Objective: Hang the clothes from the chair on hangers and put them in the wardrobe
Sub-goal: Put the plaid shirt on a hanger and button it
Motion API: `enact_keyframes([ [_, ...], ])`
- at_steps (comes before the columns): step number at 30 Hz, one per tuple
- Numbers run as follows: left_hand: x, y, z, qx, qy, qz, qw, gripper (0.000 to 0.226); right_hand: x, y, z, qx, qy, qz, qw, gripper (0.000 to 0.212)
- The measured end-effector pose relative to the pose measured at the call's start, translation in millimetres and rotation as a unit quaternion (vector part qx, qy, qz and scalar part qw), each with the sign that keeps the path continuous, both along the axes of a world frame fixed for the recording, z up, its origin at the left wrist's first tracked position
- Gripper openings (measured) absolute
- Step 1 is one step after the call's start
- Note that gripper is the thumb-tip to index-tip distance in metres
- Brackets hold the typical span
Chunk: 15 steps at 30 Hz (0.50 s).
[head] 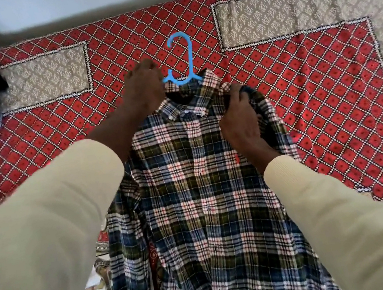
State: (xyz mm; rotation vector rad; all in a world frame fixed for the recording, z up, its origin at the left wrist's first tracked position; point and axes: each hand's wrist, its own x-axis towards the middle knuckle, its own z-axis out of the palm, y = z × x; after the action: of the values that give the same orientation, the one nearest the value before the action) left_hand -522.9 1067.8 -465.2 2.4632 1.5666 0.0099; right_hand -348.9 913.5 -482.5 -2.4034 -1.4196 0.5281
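Plaid shirt [199, 181] on blue hanger [182, 62], both hands at shoulders.

Single head-worn view, wide-angle, looking steeply down and forward onto the red patterned bedcover [303, 89]. It sits close above the bedcover, whose near part fills the frame; its far edge crosses the top. No second view shares coverage.

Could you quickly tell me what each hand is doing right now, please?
Left hand: at the plaid shirt collar; grip cannot be told.
Right hand: grips the shirt's shoulder.
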Motion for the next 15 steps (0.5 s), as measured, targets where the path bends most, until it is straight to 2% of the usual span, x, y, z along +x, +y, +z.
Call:
enact_keyframes([
  [4,2,-4,-12,-0.073,-0.022,0.097,0.992,0.028,5,6,-2,0.013,-0.066,-0.022,0.998,0.046],
  [7,3,4,-10,-0.067,-0.109,0.147,0.981,0.031,23,11,1,0.008,-0.120,-0.024,0.992,0.031],
  [9,6,-2,-12,-0.016,-0.141,0.197,0.970,0.022,31,14,3,0.010,-0.127,-0.042,0.991,0.032],
  [11,12,-12,-17,0.012,-0.143,0.237,0.961,0.015,31,17,3,-0.012,-0.077,-0.089,0.993,0.038],
  [13,18,-19,-21,-0.017,-0.161,0.283,0.945,0.016,27,19,3,-0.061,-0.042,-0.129,0.989,0.044],
  [15,23,-27,-18,-0.046,-0.213,0.303,0.928,0.025,24,18,1,-0.063,-0.014,-0.146,0.987,0.050],
])
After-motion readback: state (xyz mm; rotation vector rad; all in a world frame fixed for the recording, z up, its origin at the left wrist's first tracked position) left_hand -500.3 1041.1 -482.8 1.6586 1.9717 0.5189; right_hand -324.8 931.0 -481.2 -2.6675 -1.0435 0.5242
